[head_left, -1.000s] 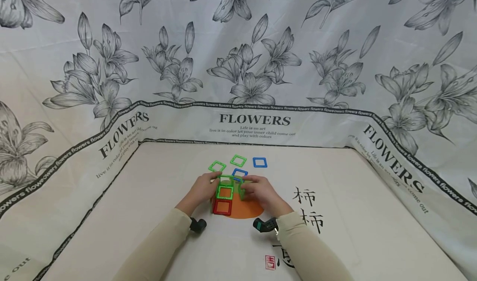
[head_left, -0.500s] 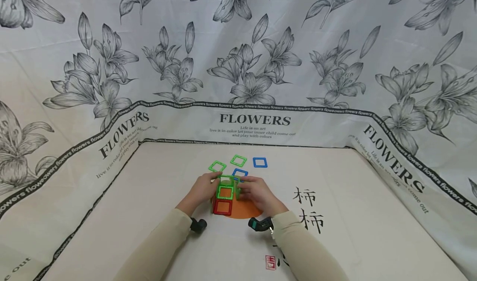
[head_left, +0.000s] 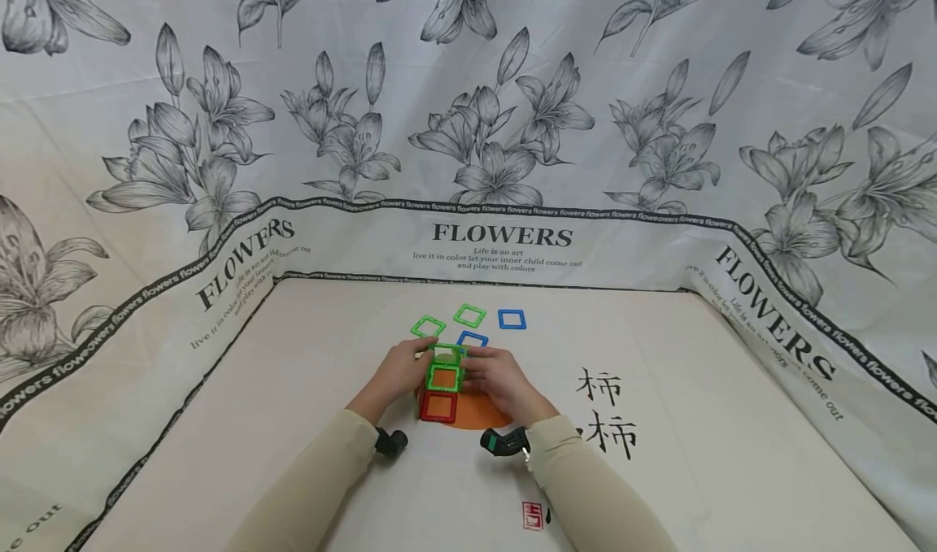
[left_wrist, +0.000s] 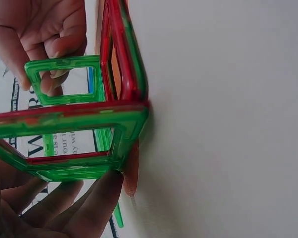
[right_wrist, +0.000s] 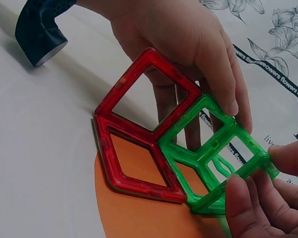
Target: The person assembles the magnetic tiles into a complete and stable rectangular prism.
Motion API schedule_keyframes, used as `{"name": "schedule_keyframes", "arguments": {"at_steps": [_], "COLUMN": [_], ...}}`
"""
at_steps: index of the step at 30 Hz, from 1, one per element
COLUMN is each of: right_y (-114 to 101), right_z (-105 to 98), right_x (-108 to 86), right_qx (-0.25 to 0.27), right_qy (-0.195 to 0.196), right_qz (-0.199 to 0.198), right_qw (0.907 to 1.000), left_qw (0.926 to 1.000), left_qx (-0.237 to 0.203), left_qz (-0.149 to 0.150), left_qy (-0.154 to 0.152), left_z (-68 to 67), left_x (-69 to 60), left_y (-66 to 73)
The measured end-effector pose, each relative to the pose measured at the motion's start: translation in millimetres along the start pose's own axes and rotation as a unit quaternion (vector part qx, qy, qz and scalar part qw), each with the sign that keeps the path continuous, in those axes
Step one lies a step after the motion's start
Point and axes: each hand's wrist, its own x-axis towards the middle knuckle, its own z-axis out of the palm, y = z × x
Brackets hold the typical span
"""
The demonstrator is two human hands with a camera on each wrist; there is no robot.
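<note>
1. The frame structure, red at one end and green at the other, stands at the left part of the orange patch on the tabletop.
2. Each frame looks like hard, glossy plastic, so it should feel light and stiff, a little slick, and hardly fragile in itself.
3. The weak points are probably the seams, where frames seem to meet edge to edge, perhaps by magnets; a sideways knock could fold or part them.
4. The rims are the best place to take hold: thumb on one face, fingertips on the other, close to a seam so that it stays supported.
5. The left hand, just left of the orange patch, pinches the green end frame between thumb and fingers; the structure lies directly to its right.
6. The right hand, above the right part of the patch, pinches the green side frame, its fingertips showing through the window; the structure lies directly to its left.
7. Loose green frames and loose blue frames lie beyond the patch, out of both hands' grasp.
</note>
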Motion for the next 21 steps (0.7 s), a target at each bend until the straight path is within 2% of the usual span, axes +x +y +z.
{"name": "schedule_keyframes", "arguments": {"at_steps": [7,14,21], "right_y": [0.2,-1.5,-0.3], "right_z": [2.0,4.5,5.0], "right_x": [2.6,2.8,2.8], "right_qx": [-0.007,-0.040,-0.031], "right_qy": [0.003,0.003,0.002], "right_qz": [0.002,0.005,0.004], "right_qw": [1.0000,0.9992,0.9995], "left_qw": [1.0000,0.9998,0.9997], "left_qx": [0.004,0.015,0.019], "left_qz": [-0.001,0.010,0.016], "left_qy": [0.000,-0.001,0.001], "left_z": [-0.4,-1.3,-0.4], "left_x": [0.4,-0.3,0.3], "left_y": [0.5,0.4,-2.4]}}
